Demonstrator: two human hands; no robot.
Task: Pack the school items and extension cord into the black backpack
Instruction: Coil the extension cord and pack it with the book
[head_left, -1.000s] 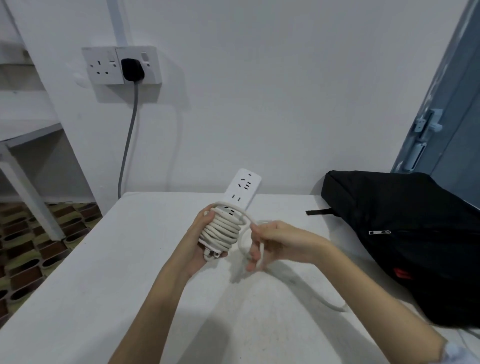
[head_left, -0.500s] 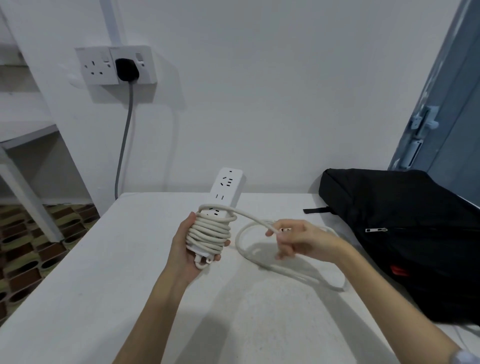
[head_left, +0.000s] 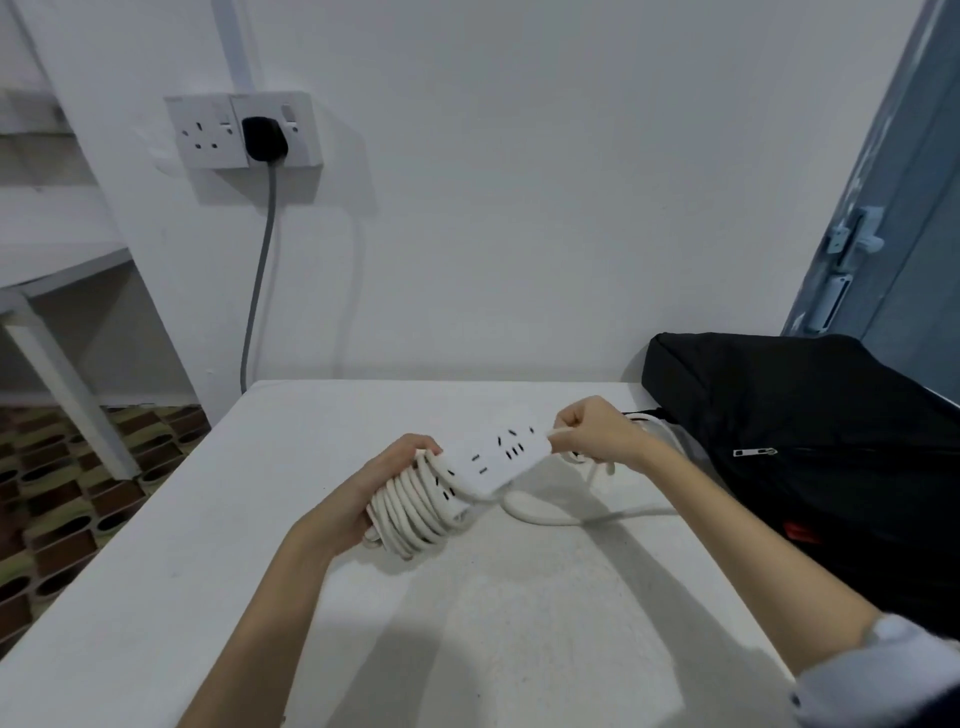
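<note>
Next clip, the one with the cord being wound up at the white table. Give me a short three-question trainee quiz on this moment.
1. True or false: the backpack lies on the table.
2. Which hand pinches the loose cord? A left hand B right hand
3. Fill in: the wound coils sit around the ____.

Key: 1 true; 2 B; 3 power strip

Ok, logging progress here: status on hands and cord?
Left hand grips power strip and coils. Right hand pinches loose cord. Backpack zipped, cord not in. Nothing in the way.
</note>
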